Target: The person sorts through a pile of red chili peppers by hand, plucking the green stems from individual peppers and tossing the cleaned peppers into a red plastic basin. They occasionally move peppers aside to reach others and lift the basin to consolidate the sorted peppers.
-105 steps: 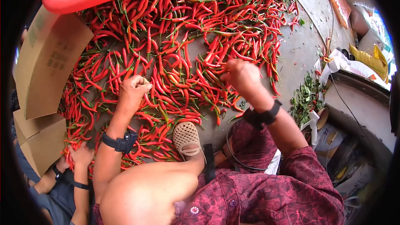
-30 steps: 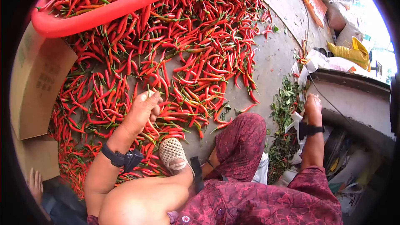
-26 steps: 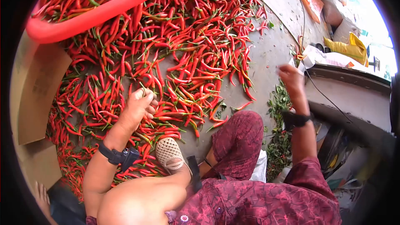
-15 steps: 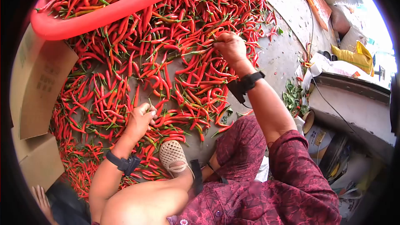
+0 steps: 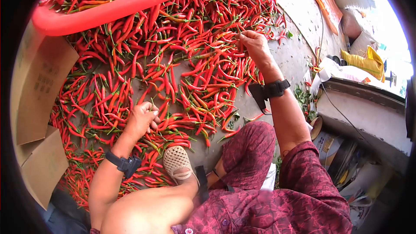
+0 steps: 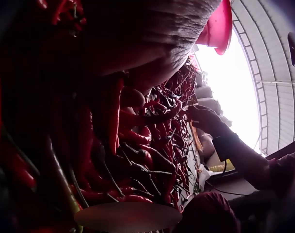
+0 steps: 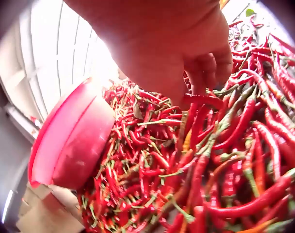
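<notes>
Red chili peppers (image 5: 208, 73) with green stems cover the floor in front of me. My left hand (image 5: 141, 119) hovers low over the near part of the pile, its fingers curled; a green stem pokes up by the thumb. In the left wrist view, dark red chili peppers (image 6: 115, 119) hang from beneath that hand. My right hand (image 5: 256, 47) reaches forward to the pile's right side, thumb and forefinger together. The right wrist view has a red chili pepper (image 7: 203, 100) at those fingertips, over the other peppers; the palm hides part of the grip.
A red plastic tub (image 5: 130, 9) full of peppers stands at the upper left, above a cardboard box (image 5: 41, 91). My shoe (image 5: 177, 162) rests at the pile's near edge. Green leaves (image 5: 302, 99) lie beside a ledge (image 5: 359, 112) on the right.
My right hand has swung from beside the ledge and leaves back left onto the peppers, and lately shifted slightly right. The left hand has stayed near its place, still curled.
</notes>
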The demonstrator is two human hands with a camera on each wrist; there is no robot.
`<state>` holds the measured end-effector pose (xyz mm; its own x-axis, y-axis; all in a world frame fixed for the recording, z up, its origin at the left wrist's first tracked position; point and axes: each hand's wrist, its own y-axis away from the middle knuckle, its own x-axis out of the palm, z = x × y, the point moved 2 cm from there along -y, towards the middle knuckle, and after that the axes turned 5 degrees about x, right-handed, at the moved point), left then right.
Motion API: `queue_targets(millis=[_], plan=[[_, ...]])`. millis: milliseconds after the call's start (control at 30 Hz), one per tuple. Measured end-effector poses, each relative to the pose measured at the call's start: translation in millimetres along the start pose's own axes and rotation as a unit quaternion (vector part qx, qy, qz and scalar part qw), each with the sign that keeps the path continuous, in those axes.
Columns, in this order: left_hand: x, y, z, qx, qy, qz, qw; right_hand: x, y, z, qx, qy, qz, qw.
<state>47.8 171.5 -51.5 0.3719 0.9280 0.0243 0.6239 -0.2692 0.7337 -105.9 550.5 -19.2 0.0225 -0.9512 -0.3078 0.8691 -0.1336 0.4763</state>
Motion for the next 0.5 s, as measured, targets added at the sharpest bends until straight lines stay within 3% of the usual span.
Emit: queue_targets(millis=[100, 133, 200, 267, 333, 367, 400, 500], plan=[[0, 0, 3, 0.005, -0.006, 0.003, 1.000, 9, -2, 3, -0.003, 0.134, -0.057, 0.989], [0, -1, 3, 0.006, -0.010, 0.006, 1.000, 15, -3, 6, -0.056, 0.215, -0.086, 0.971], [0, -1, 1, 0.000, -0.006, 0.008, 1.000, 19, 1, 7, -0.029, 0.234, -0.003, 0.972], [1, -1, -1, -0.003, -0.007, 0.011, 1.000, 21, 10, 15, -0.050, 0.225, 0.184, 0.956], [1, 0, -2, -0.003, -0.009, 0.009, 1.000, 32, 7, 8, -0.080, 0.271, 0.150, 0.948], [1, 0, -1, -0.005, -0.007, 0.008, 1.000, 38, 14, 19, -0.149, 0.383, 0.036, 0.911], [1, 0, 0, -0.005, -0.005, 0.007, 1.000, 44, 8, 12, -0.194, 0.400, -0.005, 0.896], [1, -1, 0, -0.002, -0.004, 0.008, 1.000, 67, 0, -8, -0.251, 0.436, -0.015, 0.864]])
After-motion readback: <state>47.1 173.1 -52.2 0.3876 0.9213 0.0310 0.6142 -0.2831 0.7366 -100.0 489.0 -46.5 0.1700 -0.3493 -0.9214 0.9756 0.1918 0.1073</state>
